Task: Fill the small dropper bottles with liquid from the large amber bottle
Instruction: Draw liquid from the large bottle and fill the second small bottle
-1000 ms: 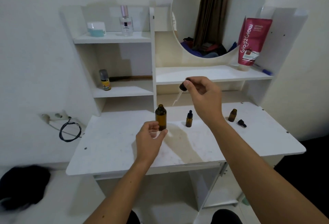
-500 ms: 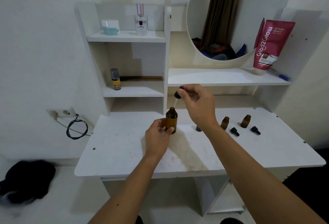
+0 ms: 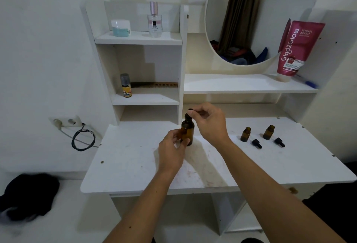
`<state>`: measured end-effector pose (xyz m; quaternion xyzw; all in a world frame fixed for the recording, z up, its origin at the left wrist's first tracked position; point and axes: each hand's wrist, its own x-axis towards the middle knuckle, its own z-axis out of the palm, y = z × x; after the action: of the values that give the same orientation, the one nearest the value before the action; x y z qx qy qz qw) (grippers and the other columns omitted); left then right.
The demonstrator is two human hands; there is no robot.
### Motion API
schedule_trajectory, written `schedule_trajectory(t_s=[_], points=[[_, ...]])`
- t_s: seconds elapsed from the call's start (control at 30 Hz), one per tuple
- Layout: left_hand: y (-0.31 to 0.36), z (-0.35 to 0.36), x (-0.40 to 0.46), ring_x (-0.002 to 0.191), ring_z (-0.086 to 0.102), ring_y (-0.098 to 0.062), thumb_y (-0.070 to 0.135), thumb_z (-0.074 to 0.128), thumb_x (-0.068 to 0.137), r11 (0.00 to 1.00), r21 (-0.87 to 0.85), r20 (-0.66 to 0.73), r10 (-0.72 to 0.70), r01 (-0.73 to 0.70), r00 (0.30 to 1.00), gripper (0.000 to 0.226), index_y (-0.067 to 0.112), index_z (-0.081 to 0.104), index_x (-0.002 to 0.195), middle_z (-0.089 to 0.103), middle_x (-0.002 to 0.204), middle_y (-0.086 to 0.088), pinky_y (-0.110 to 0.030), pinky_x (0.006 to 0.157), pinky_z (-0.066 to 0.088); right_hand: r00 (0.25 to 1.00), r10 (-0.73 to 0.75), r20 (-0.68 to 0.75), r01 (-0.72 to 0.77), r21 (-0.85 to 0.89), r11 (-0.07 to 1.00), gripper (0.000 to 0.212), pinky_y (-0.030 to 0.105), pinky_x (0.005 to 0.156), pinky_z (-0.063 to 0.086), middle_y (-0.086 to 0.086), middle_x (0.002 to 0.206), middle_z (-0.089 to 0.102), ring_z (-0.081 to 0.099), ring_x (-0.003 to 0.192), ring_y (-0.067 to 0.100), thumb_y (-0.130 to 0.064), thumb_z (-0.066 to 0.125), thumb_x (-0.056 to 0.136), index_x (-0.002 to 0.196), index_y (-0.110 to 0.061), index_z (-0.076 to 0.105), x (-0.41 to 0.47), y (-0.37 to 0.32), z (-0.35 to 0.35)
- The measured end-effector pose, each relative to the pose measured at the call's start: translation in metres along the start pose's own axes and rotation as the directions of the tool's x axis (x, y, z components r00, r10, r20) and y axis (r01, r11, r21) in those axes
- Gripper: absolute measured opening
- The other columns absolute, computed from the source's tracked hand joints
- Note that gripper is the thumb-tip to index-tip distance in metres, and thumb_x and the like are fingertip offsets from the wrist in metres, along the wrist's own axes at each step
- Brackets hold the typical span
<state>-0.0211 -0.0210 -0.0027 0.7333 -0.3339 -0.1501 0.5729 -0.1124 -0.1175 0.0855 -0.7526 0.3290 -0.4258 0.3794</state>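
Observation:
The large amber bottle (image 3: 188,131) stands upright on the white table (image 3: 135,157), near its back middle. My left hand (image 3: 172,150) grips the bottle's lower body from the front. My right hand (image 3: 209,123) pinches the black dropper cap (image 3: 189,114), which sits in the bottle's neck. Two small amber dropper bottles (image 3: 245,134) (image 3: 268,132) stand open to the right. A loose black dropper cap (image 3: 257,143) (image 3: 279,142) lies in front of each. A third small bottle seen earlier is hidden behind my right hand.
Shelves rise behind the table, holding a yellow-labelled spray can (image 3: 126,86), a perfume bottle (image 3: 155,20), a jar (image 3: 121,28) and a pink tube (image 3: 298,47) beside a round mirror (image 3: 257,16). A wall socket with a coiled black cable (image 3: 83,139) is at the left.
My right hand has lowered the dropper into the large bottle's neck. My left hand has closed round the bottle. The camera has swung left, so the small bottles appear further right.

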Motion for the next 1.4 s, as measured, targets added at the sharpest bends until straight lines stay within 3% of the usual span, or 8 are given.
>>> schedule_trajectory(t_s=[0.33,0.57,0.73,0.97,1.13,1.23,1.33,1.4], points=[[0.001,0.001,0.0,0.112,0.065,-0.01,0.032,0.077,0.09,1.0,0.029,-0.009,-0.007,0.007,1.0,0.042,0.023,0.064,0.129,0.07,0.127,0.006,-0.028,0.103,0.05,0.999,0.02,0.034,-0.02,-0.009,1.0,0.009,0.005,0.077,0.052,-0.01,0.092,0.076,0.07,0.089,-0.001,-0.021,0.077,0.094,0.102,-0.015,0.077,0.0,0.006,0.003],[0.001,0.002,-0.001,0.118,0.065,-0.015,0.029,0.078,0.089,0.999,0.01,0.002,-0.032,0.032,0.999,0.046,0.022,0.061,0.131,0.069,0.129,0.004,-0.025,0.102,0.048,1.0,-0.007,-0.003,0.007,0.134,0.991,0.017,0.009,0.083,0.054,-0.01,0.098,0.078,0.072,0.092,-0.004,-0.021,0.074,0.097,0.112,-0.014,0.076,0.002,-0.014,-0.012],[0.004,0.003,-0.005,0.126,0.061,-0.019,0.031,0.079,0.089,0.999,0.016,0.001,-0.044,0.044,0.999,0.058,0.02,0.054,0.14,0.063,0.138,0.002,-0.039,0.11,0.05,0.995,-0.063,-0.081,0.079,0.201,0.976,0.017,0.01,0.085,0.053,-0.01,0.1,0.077,0.072,0.094,-0.002,-0.019,0.074,0.097,0.113,-0.014,0.076,0.005,-0.032,-0.028],[0.01,0.012,-0.029,0.106,0.06,-0.01,0.031,0.082,0.086,0.996,-0.06,-0.115,-0.067,0.06,0.991,0.049,0.028,0.052,0.124,0.06,0.122,0.009,-0.015,0.09,0.049,0.988,-0.063,-0.143,0.093,0.214,0.972,0.016,0.02,0.092,0.057,-0.005,0.103,0.078,0.074,0.099,0.006,-0.021,0.075,0.097,0.112,-0.015,0.076,-0.005,-0.025,-0.067],[0.024,0.041,-0.054,0.1,0.063,-0.008,0.032,0.082,0.086,0.996,-0.083,-0.008,-0.03,0.03,1.0,0.042,0.033,0.053,0.117,0.06,0.109,0.018,-0.006,0.071,0.045,0.979,0.001,-0.204,0.039,0.189,0.981,0.014,0.022,0.082,0.058,-0.005,0.098,0.079,0.075,0.095,0.008,-0.024,0.076,0.096,0.109,-0.02,0.077,-0.016,-0.002,-0.105],[0.033,0.064,-0.061,0.101,0.063,-0.005,0.031,0.081,0.087,0.995,-0.095,0.091,-0.022,0.031,0.996,0.041,0.033,0.054,0.117,0.063,0.111,0.015,-0.007,0.076,0.049,0.968,0.04,-0.248,-0.003,0.147,0.989,0.017,0.02,0.069,0.06,-0.007,0.096,0.079,0.075,0.088,0.013,-0.027,0.075,0.096,0.111,-0.019,0.077,-0.022,0.012,-0.13],[0.04,0.088,-0.064,0.108,0.063,-0.004,0.03,0.079,0.089,0.995,-0.1,0.195,0.002,0.018,0.981,0.041,0.032,0.056,0.123,0.064,0.119,0.014,-0.009,0.085,0.049,0.956,0.069,-0.287,-0.03,0.138,0.99,0.014,0.032,0.087,0.062,-0.007,0.098,0.08,0.076,0.093,0.01,-0.027,0.076,0.096,0.109,-0.022,0.077,-0.024,0.026,-0.153],[0.044,0.105,-0.063,0.117,0.061,-0.005,0.027,0.079,0.09,0.994,-0.113,0.257,0.027,0.002,0.966,0.046,0.027,0.057,0.131,0.064,0.129,0.012,-0.016,0.096,0.05,0.948,0.104,-0.3,-0.07,0.121,0.99,0.015,0.043,0.086,0.062,-0.007,0.096,0.08,0.075,0.089,0.006,-0.03,0.076,0.096,0.109,-0.023,0.077,-0.024,0.035,-0.166]])
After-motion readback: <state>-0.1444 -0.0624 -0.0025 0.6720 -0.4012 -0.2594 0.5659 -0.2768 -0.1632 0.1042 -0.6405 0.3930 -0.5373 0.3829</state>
